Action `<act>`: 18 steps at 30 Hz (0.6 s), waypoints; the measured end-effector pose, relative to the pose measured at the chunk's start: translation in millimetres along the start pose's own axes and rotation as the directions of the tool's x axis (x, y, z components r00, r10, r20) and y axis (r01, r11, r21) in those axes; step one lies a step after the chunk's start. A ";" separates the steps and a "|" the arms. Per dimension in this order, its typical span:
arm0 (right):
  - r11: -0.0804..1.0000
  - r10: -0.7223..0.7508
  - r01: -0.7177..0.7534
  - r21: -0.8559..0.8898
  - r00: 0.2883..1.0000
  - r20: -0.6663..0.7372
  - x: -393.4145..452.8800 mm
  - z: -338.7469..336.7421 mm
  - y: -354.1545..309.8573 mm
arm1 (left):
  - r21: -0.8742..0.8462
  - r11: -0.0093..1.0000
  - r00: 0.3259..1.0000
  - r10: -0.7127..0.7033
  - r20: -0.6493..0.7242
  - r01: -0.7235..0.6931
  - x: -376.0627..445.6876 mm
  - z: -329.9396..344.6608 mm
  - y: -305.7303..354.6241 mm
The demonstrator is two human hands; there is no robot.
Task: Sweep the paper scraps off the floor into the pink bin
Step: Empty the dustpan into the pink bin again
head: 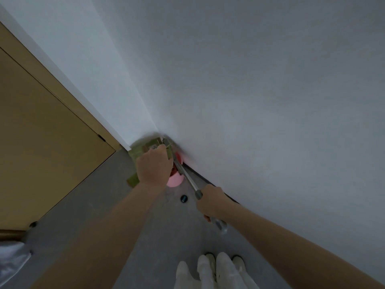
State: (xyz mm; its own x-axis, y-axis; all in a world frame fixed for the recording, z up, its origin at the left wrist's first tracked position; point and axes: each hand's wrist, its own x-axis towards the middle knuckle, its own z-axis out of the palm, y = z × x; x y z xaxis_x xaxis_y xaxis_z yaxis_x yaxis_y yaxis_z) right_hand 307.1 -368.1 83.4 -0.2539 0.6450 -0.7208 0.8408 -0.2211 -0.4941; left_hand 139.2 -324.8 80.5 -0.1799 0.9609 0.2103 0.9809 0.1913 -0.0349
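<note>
The pink bin (176,180) stands on the grey floor in the corner of the room, mostly hidden behind my left hand (153,166). That hand grips a green dustpan (139,152), held against the corner just above and left of the bin. A pale blurred patch in the pan may be paper scraps (154,146). My right hand (210,202) grips the silver broom handle (187,176), which slants up to the corner beside the dustpan. The broom head is hidden.
White walls (250,101) meet at the corner, the right one close along my right arm. A yellow door (45,132) fills the left side. A small dark round stopper (183,198) sits on the floor (100,197) near the bin. My white shoes (220,268) are at the bottom.
</note>
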 end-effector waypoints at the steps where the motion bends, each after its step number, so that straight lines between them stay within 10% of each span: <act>1: 1.000 -0.003 0.003 0.002 1.000 -0.004 0.2 -2.5 1.5 | 0.011 1.000 1.000 0.006 -0.003 -0.006 -2.5 2.1 2.1; 18: 0.994 -0.109 0.109 -0.008 0.994 0.010 20.4 -53.4 34.1 | 0.130 0.991 1.000 0.023 0.009 -0.024 -39.8 28.1 41.9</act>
State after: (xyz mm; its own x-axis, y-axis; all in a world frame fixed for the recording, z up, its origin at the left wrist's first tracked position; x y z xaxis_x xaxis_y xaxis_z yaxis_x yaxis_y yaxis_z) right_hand 356.2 -323.4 77.7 -0.3487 0.6578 -0.6676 0.8121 -0.1435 -0.5655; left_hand 185.4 -349.4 43.3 -0.1583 0.9668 0.2005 0.9669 0.1929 -0.1669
